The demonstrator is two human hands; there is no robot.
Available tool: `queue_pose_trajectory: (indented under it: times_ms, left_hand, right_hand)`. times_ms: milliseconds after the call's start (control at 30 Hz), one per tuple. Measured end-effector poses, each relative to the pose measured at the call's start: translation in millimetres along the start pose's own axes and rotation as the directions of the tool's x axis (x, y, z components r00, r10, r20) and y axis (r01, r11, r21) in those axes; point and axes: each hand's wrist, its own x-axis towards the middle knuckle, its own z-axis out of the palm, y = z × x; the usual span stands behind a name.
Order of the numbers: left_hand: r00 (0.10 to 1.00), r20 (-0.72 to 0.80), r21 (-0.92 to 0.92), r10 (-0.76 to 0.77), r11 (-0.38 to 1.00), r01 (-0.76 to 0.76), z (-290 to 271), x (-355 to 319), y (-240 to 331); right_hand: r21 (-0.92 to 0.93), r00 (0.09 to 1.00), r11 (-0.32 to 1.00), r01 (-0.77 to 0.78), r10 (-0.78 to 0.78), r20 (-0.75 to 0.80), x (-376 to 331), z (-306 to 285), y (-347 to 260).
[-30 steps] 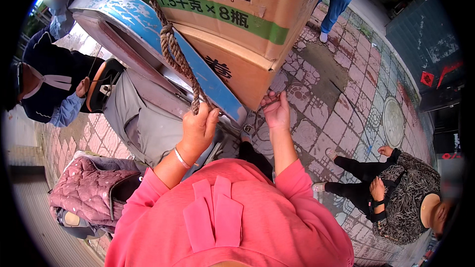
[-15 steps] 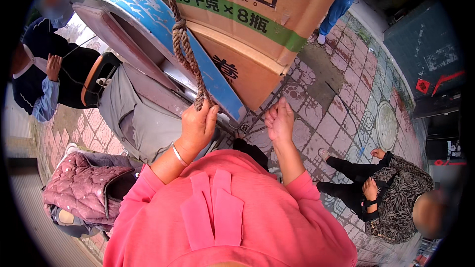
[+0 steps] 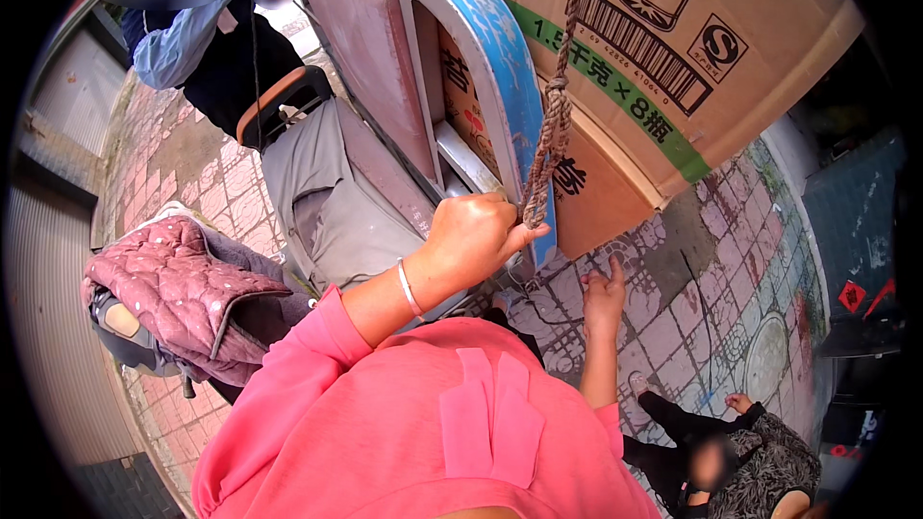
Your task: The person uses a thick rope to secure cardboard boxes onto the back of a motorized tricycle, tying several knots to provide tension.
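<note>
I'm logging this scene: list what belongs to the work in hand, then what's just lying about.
Work in hand:
- left hand gripping twisted brown rope
- right hand, nearby
- large cardboard carton behind rope
- scuffed blue vehicle panel

Merely around:
- pink quilted cover
- round manhole cover

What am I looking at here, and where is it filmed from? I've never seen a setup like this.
There is no machine: a person works bare-handed, wearing a fisheye camera on the head that looks down, so straight edges bend toward the rim. The left hand is closed on the lower part of a brown rope, which hangs in front of a large carton with a green stripe. The right hand is partly open and holds nothing visible. Left of the carton is a blue metal panel; below lies patterned paving.
</note>
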Motion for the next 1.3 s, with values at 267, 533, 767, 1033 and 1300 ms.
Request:
queue_pose_trajectory:
  times_ms: [267,533,767,1033,1300]
  left_hand:
    - [0.999,-0.038,-0.021,0.005,1.000,-0.005,-4.6,8.6,3.5]
    - [0.981,-0.128,-0.205,0.149,0.963,-0.173,6.6,4.1,-8.5]
    - [0.976,-0.170,-0.229,0.134,0.958,-0.172,24.1,-2.1,-9.2]
    - [0.993,0.108,-0.254,0.055,0.967,-0.026,84.3,-85.2,-51.7]
    - [0.935,0.350,-0.367,0.056,0.927,0.082,79.1,-65.2,-42.4]
  right_hand:
    - [-0.485,0.951,0.862,0.148,0.012,0.310,-17.1,16.9,-25.7]
    - [-0.193,0.943,0.979,-0.072,0.130,0.307,-9.5,14.9,-17.4]
    - [-0.044,0.896,0.944,-0.328,0.325,0.304,-24.1,16.0,-49.2]
    - [0.032,0.855,0.904,-0.427,0.392,0.340,-33.4,23.6,-59.7]
    - [0.329,0.870,0.819,-0.471,0.368,0.330,-40.0,27.5,-49.7]
